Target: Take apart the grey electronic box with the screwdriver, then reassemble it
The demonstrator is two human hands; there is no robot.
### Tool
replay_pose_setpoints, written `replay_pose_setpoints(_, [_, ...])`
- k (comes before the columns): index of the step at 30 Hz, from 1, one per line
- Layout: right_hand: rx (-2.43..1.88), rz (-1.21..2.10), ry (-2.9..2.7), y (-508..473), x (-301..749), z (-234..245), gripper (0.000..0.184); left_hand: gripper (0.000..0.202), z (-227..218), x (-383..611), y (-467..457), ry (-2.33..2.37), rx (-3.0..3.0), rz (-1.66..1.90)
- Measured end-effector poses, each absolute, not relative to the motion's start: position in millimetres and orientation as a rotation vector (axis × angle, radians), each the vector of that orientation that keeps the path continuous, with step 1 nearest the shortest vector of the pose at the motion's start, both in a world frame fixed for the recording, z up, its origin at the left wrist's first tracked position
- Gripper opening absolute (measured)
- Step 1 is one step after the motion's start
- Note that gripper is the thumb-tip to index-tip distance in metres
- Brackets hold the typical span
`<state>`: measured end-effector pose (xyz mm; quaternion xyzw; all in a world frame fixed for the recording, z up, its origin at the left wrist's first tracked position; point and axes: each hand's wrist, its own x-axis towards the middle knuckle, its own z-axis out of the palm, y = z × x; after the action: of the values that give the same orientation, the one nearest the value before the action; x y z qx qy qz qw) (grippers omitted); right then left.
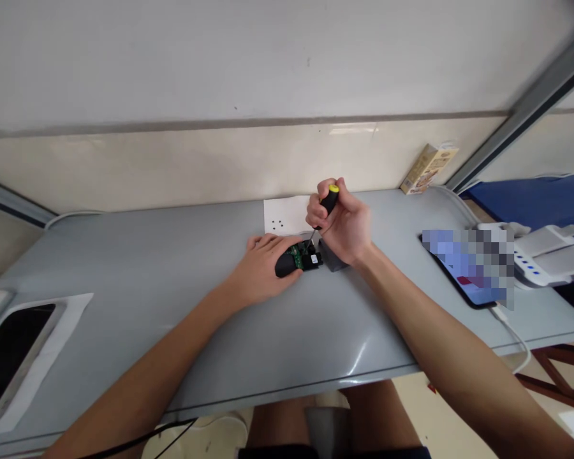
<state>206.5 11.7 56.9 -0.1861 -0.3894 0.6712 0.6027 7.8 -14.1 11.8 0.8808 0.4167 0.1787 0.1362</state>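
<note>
My left hand [268, 264] is closed around a small black device with an exposed green circuit board [297, 256], pressing it against the grey table. In my right hand [347, 220] is a screwdriver [330, 199] with a black handle and yellow end cap, the fingers wrapped round it. Its thin shaft slants down to the circuit board; the very tip is too small to make out. A dark grey box-like piece [332, 256] sits just right of the device, partly hidden by my right hand. Behind lies a white paper [289, 213] with several tiny dark screws on it.
On the right are a phone [463, 271] with a white cable and a white power strip [530, 264] with plugs. A carton [428, 169] stands against the wall. At the left, a dark-screened device [16, 350] lies on white paper. The table's front edge is near my legs.
</note>
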Motion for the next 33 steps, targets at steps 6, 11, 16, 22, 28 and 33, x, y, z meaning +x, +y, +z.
replay_pose_setpoints(6, [-0.438, 1.530, -0.887, 12, 206, 56, 0.044, 0.049, 13, 7, -12, 1.186, 2.526, 0.497])
replay_pose_setpoints(11, [-0.402, 1.555, -0.900, 9, 203, 56, 0.044, 0.045, 11, 7, -11, 1.176, 2.532, 0.501])
replay_pose_setpoints(16, [-0.392, 1.565, -0.843, 9, 206, 61, 0.039, 0.043, 11, 8, -14, 1.157, 2.585, 0.532])
replay_pose_setpoints(22, [-0.300, 1.661, -0.685, 8, 209, 61, 0.034, 0.019, 10, 7, -10, 1.274, 2.573, 0.790])
replay_pose_setpoints(28, [-0.225, 1.634, -0.543, 12, 216, 58, 0.032, 0.027, 20, -12, 2, 1.408, 2.456, 0.808])
replay_pose_setpoints(33, [-0.302, 1.576, -0.553, 19, 223, 53, 0.031, 0.028, 19, -21, 7, 1.401, 2.452, 0.776])
